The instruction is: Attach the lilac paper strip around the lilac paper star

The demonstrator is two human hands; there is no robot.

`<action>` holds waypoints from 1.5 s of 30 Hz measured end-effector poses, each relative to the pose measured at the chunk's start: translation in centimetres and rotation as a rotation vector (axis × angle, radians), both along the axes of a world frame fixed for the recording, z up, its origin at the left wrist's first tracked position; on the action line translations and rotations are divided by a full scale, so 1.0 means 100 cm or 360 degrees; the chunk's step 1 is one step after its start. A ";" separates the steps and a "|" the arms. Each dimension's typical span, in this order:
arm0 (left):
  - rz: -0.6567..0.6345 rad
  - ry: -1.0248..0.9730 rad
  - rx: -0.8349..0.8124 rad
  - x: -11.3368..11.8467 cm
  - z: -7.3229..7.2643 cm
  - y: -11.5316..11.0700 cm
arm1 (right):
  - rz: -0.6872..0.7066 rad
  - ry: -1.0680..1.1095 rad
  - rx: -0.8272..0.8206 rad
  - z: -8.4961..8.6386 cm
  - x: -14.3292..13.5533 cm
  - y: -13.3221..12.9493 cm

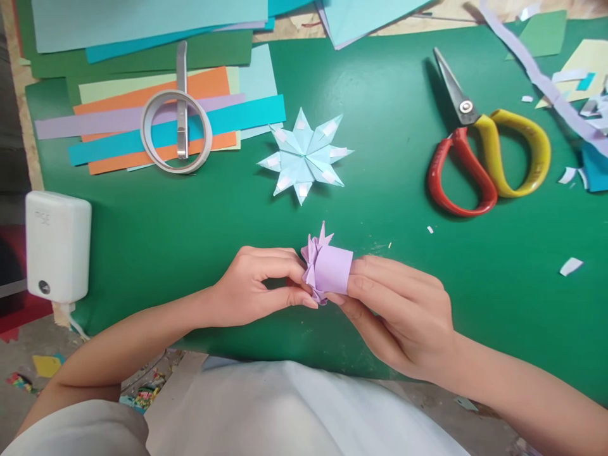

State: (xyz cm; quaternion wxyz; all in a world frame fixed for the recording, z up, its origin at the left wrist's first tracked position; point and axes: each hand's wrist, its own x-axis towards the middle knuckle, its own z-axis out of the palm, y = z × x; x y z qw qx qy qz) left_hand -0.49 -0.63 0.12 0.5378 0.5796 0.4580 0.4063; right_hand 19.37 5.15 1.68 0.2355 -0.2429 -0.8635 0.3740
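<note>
Grip: left hand [259, 285], right hand [408, 310] pinching lilac paper piece [333, 269] | underside hidden | pale-blue sheet [152, 22] cut off above

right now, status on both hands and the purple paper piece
Left hand pinching purple paper piece at its spiky end; right hand at its band end. Pale blue star beyond; scissors off right.

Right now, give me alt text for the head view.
The left hand and right hand hold a folded purple paper piece, spiky at the left and banded at the right, over a green tabletop. Beyond it lies a pale-blue paper star, between a white ring on coloured paper strips and red-and-yellow scissors.
</note>
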 end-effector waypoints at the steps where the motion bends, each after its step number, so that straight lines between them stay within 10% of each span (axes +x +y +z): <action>1: 0.0003 0.0002 -0.0004 0.000 0.000 0.000 | -0.0004 0.0001 0.0004 0.000 0.000 0.000; 45: -0.0087 -0.0445 -0.0449 -0.006 0.003 0.000 | 0.0071 0.0050 0.0376 -0.008 -0.001 0.000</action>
